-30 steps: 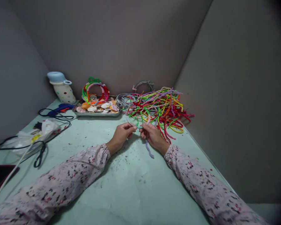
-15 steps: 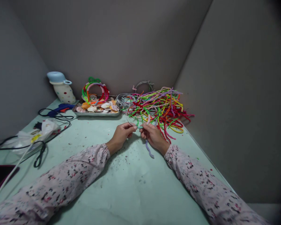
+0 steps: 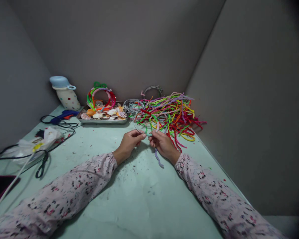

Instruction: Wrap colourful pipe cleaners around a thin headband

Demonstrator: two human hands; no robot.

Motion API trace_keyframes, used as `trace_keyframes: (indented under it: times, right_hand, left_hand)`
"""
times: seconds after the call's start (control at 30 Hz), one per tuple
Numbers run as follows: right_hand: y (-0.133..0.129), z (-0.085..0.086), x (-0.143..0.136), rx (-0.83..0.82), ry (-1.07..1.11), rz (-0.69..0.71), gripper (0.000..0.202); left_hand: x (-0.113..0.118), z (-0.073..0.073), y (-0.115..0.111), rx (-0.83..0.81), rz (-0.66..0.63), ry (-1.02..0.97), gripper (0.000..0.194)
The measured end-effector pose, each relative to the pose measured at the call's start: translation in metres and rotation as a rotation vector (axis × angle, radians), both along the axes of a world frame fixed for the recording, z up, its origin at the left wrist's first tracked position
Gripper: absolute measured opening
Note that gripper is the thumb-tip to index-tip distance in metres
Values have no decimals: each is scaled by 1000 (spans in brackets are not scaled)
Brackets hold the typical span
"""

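Observation:
My left hand (image 3: 129, 145) is closed in a pinch on a thin grey wire ring (image 3: 135, 123), whose far side curves up behind the fingers. Close beside it, my right hand (image 3: 165, 146) pinches a mint-green pipe cleaner (image 3: 149, 134) that bridges the small gap between my fingertips and seems wound round the wire. A pale pink fuzzy end (image 3: 157, 126) sticks up over the right fingers. Below that hand hangs a lavender pipe cleaner (image 3: 158, 159); whether it joins the piece is hidden by the palm.
Loose coloured pipe cleaners (image 3: 175, 113) are heaped behind my right hand, beside coiled wire (image 3: 134, 105). A metal tray (image 3: 104, 121) holds shells and fuzzy wrapped rings (image 3: 113, 99). At the left are a bottle (image 3: 67, 97), a blue tool (image 3: 64, 115), black cables (image 3: 42, 167) and a plastic bag (image 3: 23, 149).

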State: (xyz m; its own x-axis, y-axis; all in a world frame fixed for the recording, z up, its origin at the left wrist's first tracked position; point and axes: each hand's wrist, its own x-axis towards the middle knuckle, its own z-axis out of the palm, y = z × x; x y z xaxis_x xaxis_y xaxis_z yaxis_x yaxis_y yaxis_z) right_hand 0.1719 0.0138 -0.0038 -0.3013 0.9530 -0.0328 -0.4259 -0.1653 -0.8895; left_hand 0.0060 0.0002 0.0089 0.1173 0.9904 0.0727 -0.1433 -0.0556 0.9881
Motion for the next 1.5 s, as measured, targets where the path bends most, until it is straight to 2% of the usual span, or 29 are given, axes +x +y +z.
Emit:
trace_keyframes:
  times: [0.43, 0.73, 1.17, 1.5]
  right_hand:
    - [-1, 1, 0, -8, -7, 3, 27]
    - [-1, 1, 0, -1, -10, 1, 27]
    - [0, -1, 1, -7, -6, 10, 25]
    - [0, 0, 0, 8, 7, 5, 26]
  left_hand:
    - [0, -1, 1, -37, -74, -71, 28]
    - [0, -1, 1, -22, -43, -70, 30]
    - [-1, -3, 2, -56, -113, -82, 29]
    - [1, -3, 1, -40, -92, -115, 31]
